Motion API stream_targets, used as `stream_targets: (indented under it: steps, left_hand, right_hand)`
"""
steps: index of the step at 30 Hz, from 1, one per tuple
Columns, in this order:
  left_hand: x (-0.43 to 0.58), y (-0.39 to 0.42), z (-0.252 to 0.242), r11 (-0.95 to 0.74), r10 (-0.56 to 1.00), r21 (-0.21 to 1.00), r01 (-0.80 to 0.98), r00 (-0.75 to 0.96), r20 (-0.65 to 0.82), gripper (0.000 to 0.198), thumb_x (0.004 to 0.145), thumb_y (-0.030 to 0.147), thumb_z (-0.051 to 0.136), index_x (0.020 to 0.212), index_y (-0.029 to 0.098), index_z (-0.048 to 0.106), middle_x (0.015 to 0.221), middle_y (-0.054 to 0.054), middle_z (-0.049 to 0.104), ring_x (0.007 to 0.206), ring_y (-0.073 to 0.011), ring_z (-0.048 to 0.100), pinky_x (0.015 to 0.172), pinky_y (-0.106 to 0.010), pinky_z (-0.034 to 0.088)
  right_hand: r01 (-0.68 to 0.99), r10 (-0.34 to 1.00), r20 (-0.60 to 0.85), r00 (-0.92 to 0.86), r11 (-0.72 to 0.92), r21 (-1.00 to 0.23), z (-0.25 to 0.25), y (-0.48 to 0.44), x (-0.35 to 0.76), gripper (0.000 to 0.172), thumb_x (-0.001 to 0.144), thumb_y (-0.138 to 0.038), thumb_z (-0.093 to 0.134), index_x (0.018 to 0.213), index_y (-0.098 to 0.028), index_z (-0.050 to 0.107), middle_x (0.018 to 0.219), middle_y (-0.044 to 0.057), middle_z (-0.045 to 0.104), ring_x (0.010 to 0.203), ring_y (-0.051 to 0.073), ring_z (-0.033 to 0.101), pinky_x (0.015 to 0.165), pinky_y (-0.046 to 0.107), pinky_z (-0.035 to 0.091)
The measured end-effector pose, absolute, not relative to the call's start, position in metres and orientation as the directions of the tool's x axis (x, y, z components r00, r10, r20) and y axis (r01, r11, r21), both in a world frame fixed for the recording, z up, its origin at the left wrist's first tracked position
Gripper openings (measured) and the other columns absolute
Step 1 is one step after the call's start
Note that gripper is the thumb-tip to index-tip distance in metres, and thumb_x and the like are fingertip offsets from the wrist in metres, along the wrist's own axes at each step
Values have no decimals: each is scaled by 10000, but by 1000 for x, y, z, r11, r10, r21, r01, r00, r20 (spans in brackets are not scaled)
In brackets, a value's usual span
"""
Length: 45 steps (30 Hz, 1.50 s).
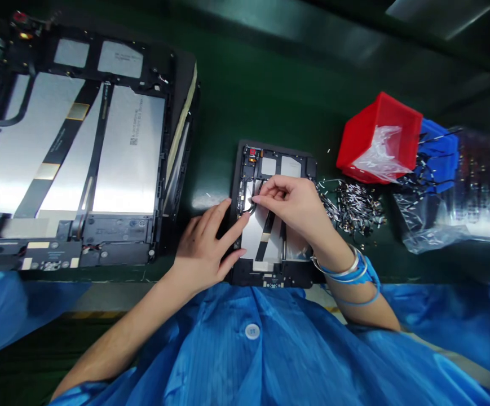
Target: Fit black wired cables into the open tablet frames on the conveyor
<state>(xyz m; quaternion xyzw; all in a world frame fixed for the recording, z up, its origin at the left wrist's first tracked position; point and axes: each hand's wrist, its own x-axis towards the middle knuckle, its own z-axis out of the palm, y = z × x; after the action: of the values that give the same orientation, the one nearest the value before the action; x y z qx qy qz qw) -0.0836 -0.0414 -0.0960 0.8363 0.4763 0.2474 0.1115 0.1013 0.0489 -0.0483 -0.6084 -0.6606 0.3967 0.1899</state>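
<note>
An opened tablet [248, 248] lies in front of me, with its silver battery area and dark ribbon cables exposed. My left hand [211, 248] rests open at its left edge, fingers spread, with the index fingertip near a short black cable [251, 209]. Over the upper middle of the tablet my right hand [298, 206] is closed in a pinch on that cable; the fingers partly hide it. Right of the tablet is a loose pile of small black-and-silver cables [354, 206].
A stack of larger-looking opened tablets [128, 152] stands at the left. To the right are a red bin [361, 132] with clear plastic in it, a blue bin [443, 152] holding black cables, and clear plastic bags [431, 234]. The green table's [265, 96] front edge runs before my blue smock.
</note>
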Motion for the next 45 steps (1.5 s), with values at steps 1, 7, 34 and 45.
stream_targets:
  steps: [1,7,34,45]
  left_hand:
    - [-84,-41,-97,-524,851,421,740,436,294,443,943,340,486,1331,138,552,1400,-250,467,1204,-370,520,832,-441,459]
    - [-84,-40,-99,-519,855,427,740,450,258,436,946,360,494,1340,189,566,1433,-234,443,1231,-364,508,835,-437,460]
    - [-92,-14,-83,-761,645,247,600,742,185,416,981,289,376,1304,118,572,1464,-128,484,1360,-318,420,1004,-467,391]
    - [-91,-12,-86,-753,651,294,588,729,210,420,982,324,403,1313,123,565,1442,-123,512,1343,-329,437,988,-466,403]
  right_hand:
    - [664,954,-237,-182,-58,-745,-48,49,101,114,701,-222,734,651,-169,645,561,-46,556,541,85,446,552,255,337]
    - [722,959,-222,-178,-26,-692,-49,47,99,93,738,-205,709,681,-169,645,556,-48,540,540,84,433,559,256,321]
    - [835,958,-150,-243,128,-535,-49,39,100,61,773,-136,607,774,-182,647,584,-42,543,557,100,478,553,249,316]
    - [808,808,-15,-589,590,12,-45,2,116,375,982,-236,398,1262,-181,641,756,71,668,708,181,522,561,304,335]
